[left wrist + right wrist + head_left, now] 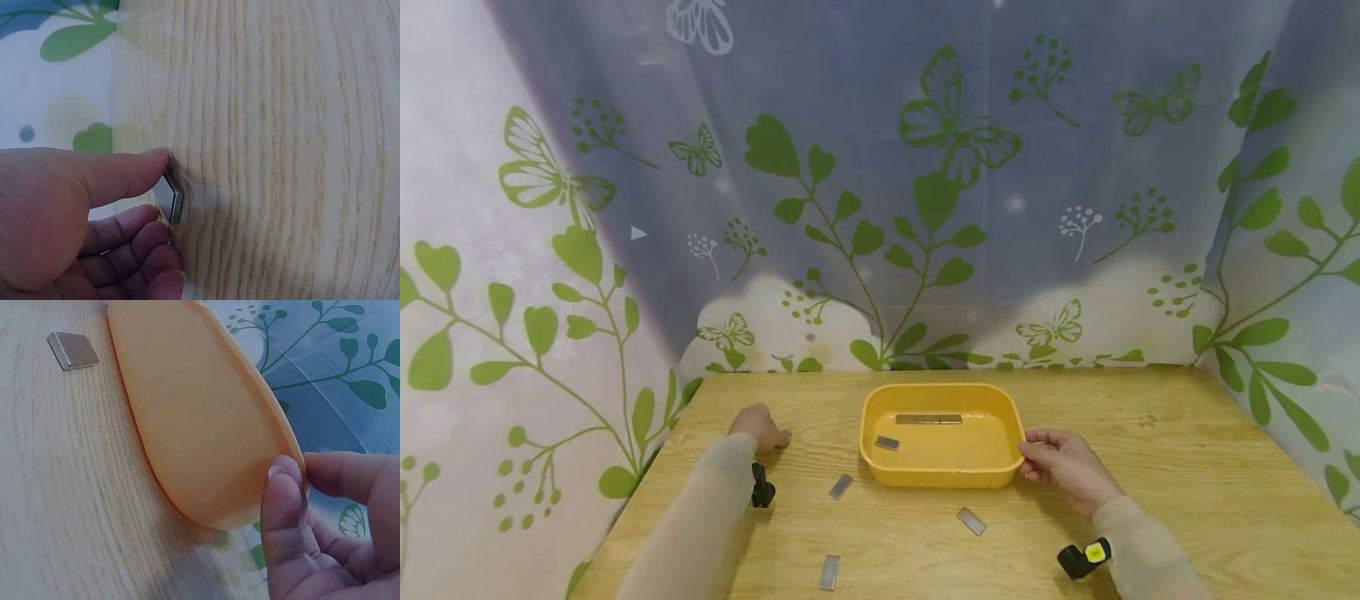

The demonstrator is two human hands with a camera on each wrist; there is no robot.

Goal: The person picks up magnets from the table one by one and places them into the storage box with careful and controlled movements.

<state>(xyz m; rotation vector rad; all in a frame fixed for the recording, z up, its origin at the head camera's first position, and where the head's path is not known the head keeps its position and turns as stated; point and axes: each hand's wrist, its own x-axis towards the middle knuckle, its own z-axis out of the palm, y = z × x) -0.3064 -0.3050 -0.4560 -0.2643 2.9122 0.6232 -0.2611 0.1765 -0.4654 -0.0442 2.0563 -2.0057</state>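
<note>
At the table's left side, my left hand [762, 428] pinches a small silver rectangular metal block [173, 197] between thumb and fingertips, low over the wood. My right hand [1067, 467] holds the right end of a yellow plastic bin [940, 477], its thumb and fingers gripping the rim in the right wrist view. Inside the bin, a row of similar metal blocks [928, 419] lines the far side, and a single block [887, 443] lies at the left.
Loose metal blocks lie on the wooden table [1150, 467]: one left of the bin [841, 487], one in front of it [972, 521] and one near the front edge [829, 572]. A patterned curtain [850, 167] hangs behind the table.
</note>
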